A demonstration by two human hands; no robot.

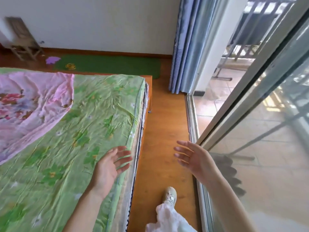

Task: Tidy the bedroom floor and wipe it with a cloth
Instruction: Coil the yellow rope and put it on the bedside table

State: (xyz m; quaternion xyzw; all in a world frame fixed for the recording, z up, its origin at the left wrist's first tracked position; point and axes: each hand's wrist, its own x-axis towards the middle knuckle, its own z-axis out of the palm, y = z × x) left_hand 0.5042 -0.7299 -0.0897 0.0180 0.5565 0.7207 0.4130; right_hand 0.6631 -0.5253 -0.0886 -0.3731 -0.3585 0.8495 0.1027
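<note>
A narrow strip of orange wooden floor [164,118] runs between the bed and the glass door. My left hand [110,166] hovers palm-up over the bed's right edge, fingers spread and holding nothing. My right hand [190,156] is held out over the floor strip, fingers straight, also holding nothing. A green mat [115,65] lies on the floor beyond the bed's far end, with a purple flower-shaped piece [52,60] and a small yellow object [70,66] at its left end. No cloth for wiping is in view.
The bed [87,124] with a green floral sheet and a pink blanket [28,104] fills the left. A sliding glass door [260,131] and blue curtain [185,47] bound the right. A wooden chair [23,41] stands at the far left wall. My shoe [169,195] is on the floor.
</note>
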